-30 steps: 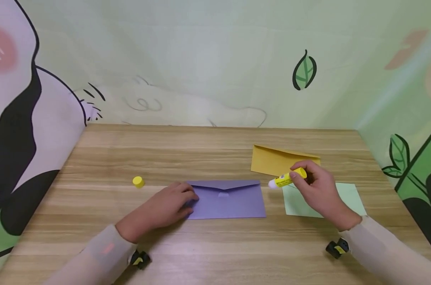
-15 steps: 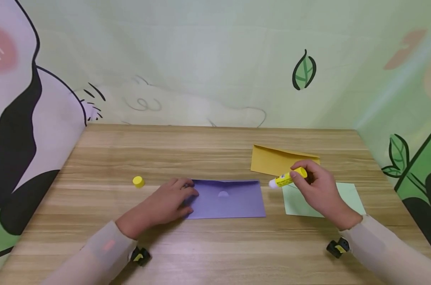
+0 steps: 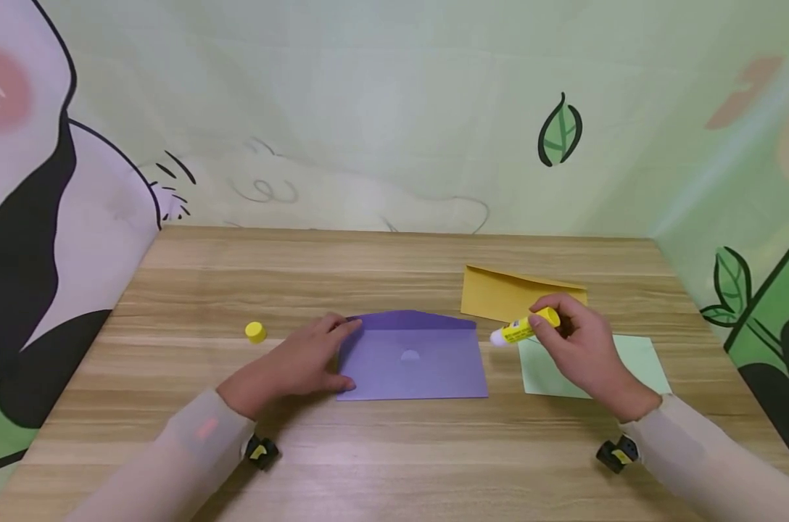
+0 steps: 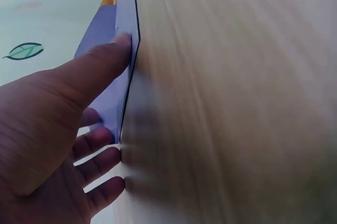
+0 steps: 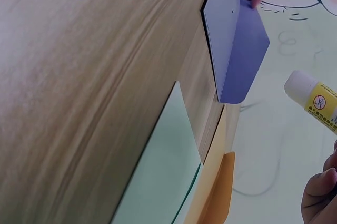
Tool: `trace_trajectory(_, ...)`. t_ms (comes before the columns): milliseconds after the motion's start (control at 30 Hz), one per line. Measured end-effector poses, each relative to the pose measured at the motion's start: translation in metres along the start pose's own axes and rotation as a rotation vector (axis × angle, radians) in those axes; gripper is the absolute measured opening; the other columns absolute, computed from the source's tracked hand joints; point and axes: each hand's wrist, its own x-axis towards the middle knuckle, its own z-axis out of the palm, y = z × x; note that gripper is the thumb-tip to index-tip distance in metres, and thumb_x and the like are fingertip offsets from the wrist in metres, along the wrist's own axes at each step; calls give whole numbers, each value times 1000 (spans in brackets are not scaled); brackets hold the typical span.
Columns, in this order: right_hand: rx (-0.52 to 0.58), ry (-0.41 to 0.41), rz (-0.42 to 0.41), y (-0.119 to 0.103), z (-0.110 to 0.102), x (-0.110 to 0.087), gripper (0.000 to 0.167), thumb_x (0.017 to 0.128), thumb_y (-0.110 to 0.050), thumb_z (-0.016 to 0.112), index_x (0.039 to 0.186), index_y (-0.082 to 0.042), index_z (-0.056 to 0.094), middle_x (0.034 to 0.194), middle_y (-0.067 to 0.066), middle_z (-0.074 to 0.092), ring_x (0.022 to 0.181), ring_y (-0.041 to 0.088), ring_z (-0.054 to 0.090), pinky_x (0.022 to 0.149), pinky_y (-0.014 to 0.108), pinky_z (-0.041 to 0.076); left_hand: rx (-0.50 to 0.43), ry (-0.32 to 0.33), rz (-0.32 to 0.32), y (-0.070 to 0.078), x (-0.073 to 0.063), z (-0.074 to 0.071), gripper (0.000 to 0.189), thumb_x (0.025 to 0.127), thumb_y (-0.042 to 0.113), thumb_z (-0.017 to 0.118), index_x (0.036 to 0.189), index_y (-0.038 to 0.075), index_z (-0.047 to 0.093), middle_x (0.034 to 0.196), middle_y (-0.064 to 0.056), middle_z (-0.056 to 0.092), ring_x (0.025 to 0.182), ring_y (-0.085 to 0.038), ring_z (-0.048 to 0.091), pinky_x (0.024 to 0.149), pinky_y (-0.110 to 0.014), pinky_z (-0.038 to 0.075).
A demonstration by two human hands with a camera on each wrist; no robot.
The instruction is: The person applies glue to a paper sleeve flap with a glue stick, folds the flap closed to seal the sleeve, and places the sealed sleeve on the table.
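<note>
A purple envelope (image 3: 414,380) lies in the middle of the table, and its flap (image 3: 412,320) stands raised along the far edge. At its left end is my left hand (image 3: 299,359), the thumb resting on the near left corner and the forefinger at the flap. The other fingers lie loosely spread beside the edge in the left wrist view. My right hand (image 3: 587,355) grips a yellow glue stick (image 3: 520,330), uncapped, its white end pointing left. It is held over the light green envelope (image 3: 642,362), part of which the hand hides.
The glue stick's yellow cap (image 3: 255,332) stands on the wooden table (image 3: 381,464), left of the purple envelope. A golden-yellow envelope (image 3: 499,293) lies at the back right with its flap slightly lifted. A cartoon-printed backdrop (image 3: 368,130) closes off the back and sides.
The purple envelope's flap, folded forward over the front a second ago, now stands raised and back. My left forefinger has moved up along it. The right hand and glue stick have stayed nearly still.
</note>
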Motion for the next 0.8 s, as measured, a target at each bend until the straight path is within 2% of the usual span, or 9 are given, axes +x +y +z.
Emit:
trace_trajectory(133,-4,-2,5,1,1,0,13,96,-9,66,108,-4,64,87,10,64,63,12,54,53,20,47,16,-26,-32,-2,3,-1,102,78,56,80,156,7,35,147,-17,42,132,-34,44,111,-51,38)
trace_trajectory(333,-2,4,-2,2,1,0,13,96,-8,67,108,-3,64,85,10,63,61,11,53,53,20,46,40,-61,-60,-2,5,-3,102,78,63,77,154,7,38,159,-15,32,143,-39,32,117,-57,28)
trace_trajectory(567,0,-4,-15,0,4,1,14,95,-8,67,109,-4,65,82,6,60,60,13,50,52,20,44,24,-111,-91,-2,7,-4,104,77,68,74,155,10,37,162,-7,33,146,-37,30,115,-64,26)
trace_trajectory(800,22,-6,-40,-5,9,5,13,94,-6,68,107,-6,66,77,3,55,58,13,47,50,22,41,57,-135,-69,0,7,-5,102,78,68,74,156,15,36,163,-3,32,146,-36,29,113,-67,27)
